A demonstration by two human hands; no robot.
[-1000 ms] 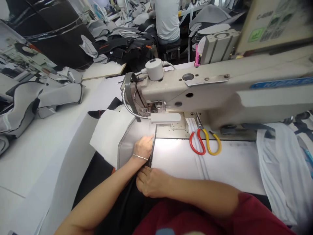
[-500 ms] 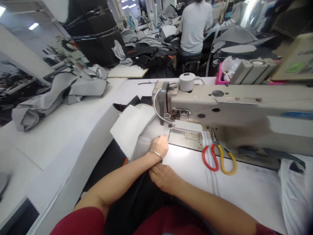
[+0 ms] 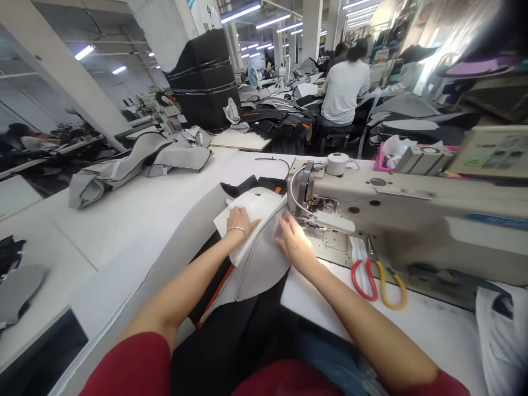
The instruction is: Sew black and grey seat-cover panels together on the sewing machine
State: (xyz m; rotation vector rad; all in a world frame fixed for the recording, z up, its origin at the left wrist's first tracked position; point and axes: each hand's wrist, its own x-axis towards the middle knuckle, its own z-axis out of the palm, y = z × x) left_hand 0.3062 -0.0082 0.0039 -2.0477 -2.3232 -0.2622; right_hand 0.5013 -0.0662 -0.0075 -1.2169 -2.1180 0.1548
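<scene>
Left hand (image 3: 240, 221) flat on white backing sheet (image 3: 258, 220), right hand (image 3: 296, 243) on grey panel (image 3: 264, 267): both grips open, palms smoothing layers, sewing machine (image 3: 396, 206) at 2 o'clock.

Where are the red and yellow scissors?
Head view: red-and-yellow-handled scissors lie on the white table, right of the right hand, by the sewing machine.

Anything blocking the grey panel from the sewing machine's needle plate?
Nothing visible lies between the grey panel and the needle plate. The right hand rests on the panel; the scissors lie off to the side.
</scene>
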